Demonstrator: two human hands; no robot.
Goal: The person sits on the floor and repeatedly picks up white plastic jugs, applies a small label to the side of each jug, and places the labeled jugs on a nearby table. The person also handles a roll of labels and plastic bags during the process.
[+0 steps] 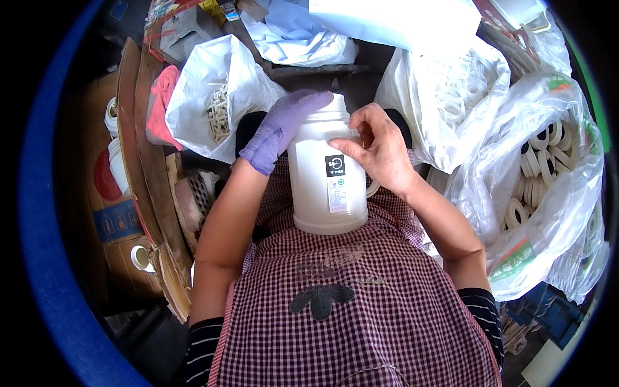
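And the white jug [316,193] sits at the checked apron's [290,271] far end! The gloved left hand [284,129] grasps its top; the right hand [383,151], half-curled, may be touching, can't tell. Best keep that left hold steady.

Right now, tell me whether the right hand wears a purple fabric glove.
No: the right hand is bare; the glove covers the left.

Hands [387,158] touch a white jug [309,184] above a checked apron [393,290].
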